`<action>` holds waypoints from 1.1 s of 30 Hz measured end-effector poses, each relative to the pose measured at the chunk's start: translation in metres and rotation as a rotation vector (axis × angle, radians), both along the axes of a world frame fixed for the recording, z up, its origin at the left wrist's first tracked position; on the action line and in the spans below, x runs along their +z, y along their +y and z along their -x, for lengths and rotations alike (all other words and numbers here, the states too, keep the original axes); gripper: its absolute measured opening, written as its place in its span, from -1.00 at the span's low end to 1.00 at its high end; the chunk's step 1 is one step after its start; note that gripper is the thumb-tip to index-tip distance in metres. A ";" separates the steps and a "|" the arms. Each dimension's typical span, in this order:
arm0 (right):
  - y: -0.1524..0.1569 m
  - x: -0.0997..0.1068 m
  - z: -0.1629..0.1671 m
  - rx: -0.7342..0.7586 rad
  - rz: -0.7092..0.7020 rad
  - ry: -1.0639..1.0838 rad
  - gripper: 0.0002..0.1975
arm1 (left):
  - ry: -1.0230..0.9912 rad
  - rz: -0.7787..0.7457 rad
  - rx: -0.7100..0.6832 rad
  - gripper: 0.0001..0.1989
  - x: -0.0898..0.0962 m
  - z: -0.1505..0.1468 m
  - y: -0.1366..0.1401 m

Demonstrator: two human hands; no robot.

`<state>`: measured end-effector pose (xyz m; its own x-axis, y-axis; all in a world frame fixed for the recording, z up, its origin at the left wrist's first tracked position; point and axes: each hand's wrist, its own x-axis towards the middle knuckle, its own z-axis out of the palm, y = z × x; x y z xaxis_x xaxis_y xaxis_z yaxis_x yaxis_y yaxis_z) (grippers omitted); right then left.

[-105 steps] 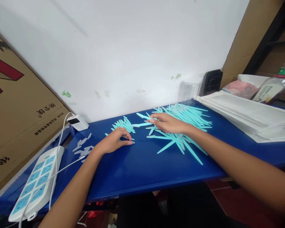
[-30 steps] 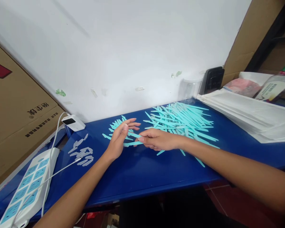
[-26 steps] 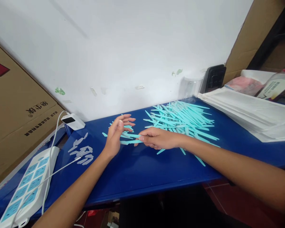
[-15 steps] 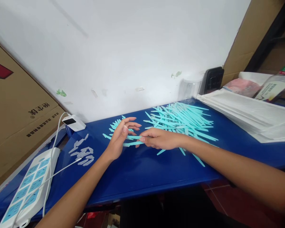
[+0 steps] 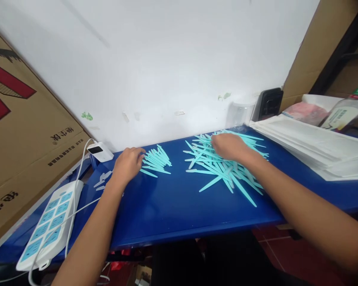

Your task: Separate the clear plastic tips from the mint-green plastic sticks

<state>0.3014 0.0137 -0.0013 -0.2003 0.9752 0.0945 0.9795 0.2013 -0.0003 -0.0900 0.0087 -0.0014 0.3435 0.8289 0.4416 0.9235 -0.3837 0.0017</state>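
Turquoise pointed flat sticks lie in two groups on the blue table (image 5: 167, 206). At the left edge of the smaller pile of sticks (image 5: 156, 159), my left hand (image 5: 129, 163) has its fingers curled together. What is between them is hidden. My right hand (image 5: 229, 146) reaches down onto the larger, tangled pile of sticks (image 5: 209, 163), its fingertips out of sight behind the hand. Small pale translucent strips (image 5: 101, 180) lie left of my left forearm, partly covered by it.
On the left are a white power strip (image 5: 47, 224) with cables, a small white device (image 5: 100, 151) with a dark screen, and a large cardboard box (image 5: 26, 119). White sheets (image 5: 313, 139), a clear cup (image 5: 243, 113) and a bottle (image 5: 344, 111) stand toward the right. A white wall closes the back.
My hands have parted from the middle, where the right held turquoise sticks. The left has moved left to the small pile; the right has moved right and back onto the large pile.
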 end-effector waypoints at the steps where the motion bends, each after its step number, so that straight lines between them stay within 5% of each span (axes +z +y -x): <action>1: -0.002 0.003 0.000 -0.024 0.019 -0.020 -0.75 | 0.028 -0.004 0.051 -0.75 0.002 0.006 0.001; 6: -0.017 0.012 -0.001 -0.070 0.078 -0.082 -0.71 | 0.176 0.115 0.339 -0.68 0.011 0.023 0.001; 12: -0.024 0.014 0.024 -0.009 -0.184 0.029 -0.62 | 0.224 0.251 0.446 -0.69 0.017 0.029 -0.001; 16: -0.012 0.008 0.064 0.205 0.028 0.352 -0.64 | 0.207 0.334 0.471 -0.73 0.019 0.043 -0.002; 19: 0.004 0.003 0.103 0.272 0.110 0.406 -0.60 | 0.186 0.324 0.488 -0.70 0.020 0.051 -0.002; 27: 0.037 -0.005 0.208 0.027 0.214 0.268 -0.21 | 0.165 0.298 0.496 -0.64 0.022 0.042 -0.004; 33: 0.043 -0.015 0.220 0.061 0.278 0.260 -0.55 | 0.171 0.258 0.467 -0.64 0.020 0.038 -0.003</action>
<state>0.0815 0.0568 -0.0158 -0.2627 0.9579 -0.1161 0.9257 0.2163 -0.3102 -0.1282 0.0055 0.0188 -0.0370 0.9839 0.1747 0.9906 0.0591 -0.1233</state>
